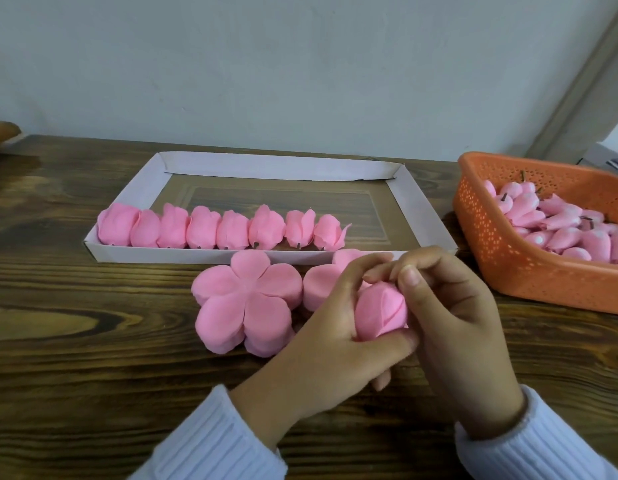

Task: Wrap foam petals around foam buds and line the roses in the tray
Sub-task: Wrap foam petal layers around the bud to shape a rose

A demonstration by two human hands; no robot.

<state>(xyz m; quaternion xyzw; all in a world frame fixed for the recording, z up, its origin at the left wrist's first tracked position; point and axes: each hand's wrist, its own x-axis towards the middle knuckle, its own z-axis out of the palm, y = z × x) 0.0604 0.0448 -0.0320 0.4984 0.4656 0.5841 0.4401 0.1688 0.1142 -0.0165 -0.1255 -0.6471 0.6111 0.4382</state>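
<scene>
Nearest me, two pale ribbed sleeves [210, 445] lead up to both hands, which meet just right of centre over the bench [75, 323]. The left hand [321, 327] cups the rose [380, 315] from 9 o'clock, thumb curled under it. The right hand [453, 327] closes on it from 3 o'clock, fingertips pressing a petal edge at the top. So both hands grip the one rose, and I judge the wrap is in its last folds. Its long axis runs roughly 6 to 12 o'clock. I cannot tell where the stem end is, as the palms hide it.

Just beyond, at 9 to 10 o'clock from the hands, a petal stack [246, 299] lies flat, five lobes up. A second stack [318, 282] sits behind the left fingers, mostly hidden.

Further out is the tray [276, 166], its long side across my view. The row of roses [210, 228] runs along its near edge from the left corner, eight of them, stems pointing to 6 o'clock. The free slot is right of the last one, almost dead on 12 o'clock from the held rose, just over the near rim. Either hand could reach it, though I reckon the left is a shade nearer. The rose should go in with its axis much as it lies.

At 2 o'clock, the orange basket [508, 265] holds the buds [560, 223].
</scene>
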